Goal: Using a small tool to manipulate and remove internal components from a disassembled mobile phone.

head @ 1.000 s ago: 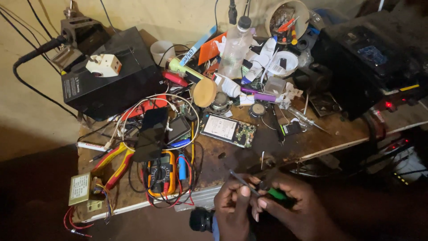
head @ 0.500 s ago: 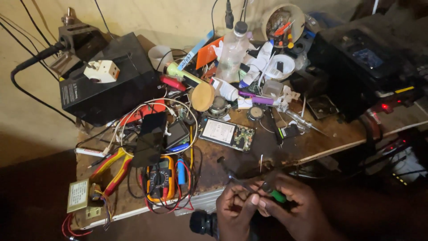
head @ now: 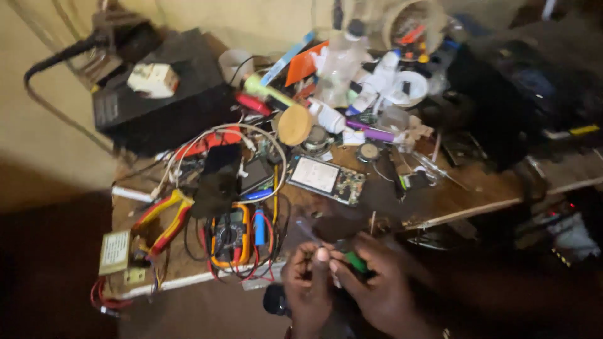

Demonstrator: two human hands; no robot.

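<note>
Both hands meet at the near edge of a cluttered wooden workbench (head: 452, 198). My right hand (head: 377, 289) grips a small tool with a green handle (head: 357, 262). My left hand (head: 308, 289) pinches something tiny at the tool's tip; it is too small and blurred to identify. A thin metal shaft (head: 306, 230) sticks up and to the left from between the fingers. Just beyond the hands lie an opened phone with its circuit board showing (head: 326, 179) and an orange multimeter (head: 231, 233).
A black box (head: 160, 113) stands at the back left with a white plug on top. Yellow-handled pliers (head: 164, 220), tangled wires, bottles, a round wooden disc (head: 294, 124) and a bowl of small tools (head: 414, 25) crowd the bench. Dark equipment (head: 527, 88) sits at the right.
The view has shifted and blurred. My hands have drawn slightly closer together at the bench edge, still working on the green-handled tool.
</note>
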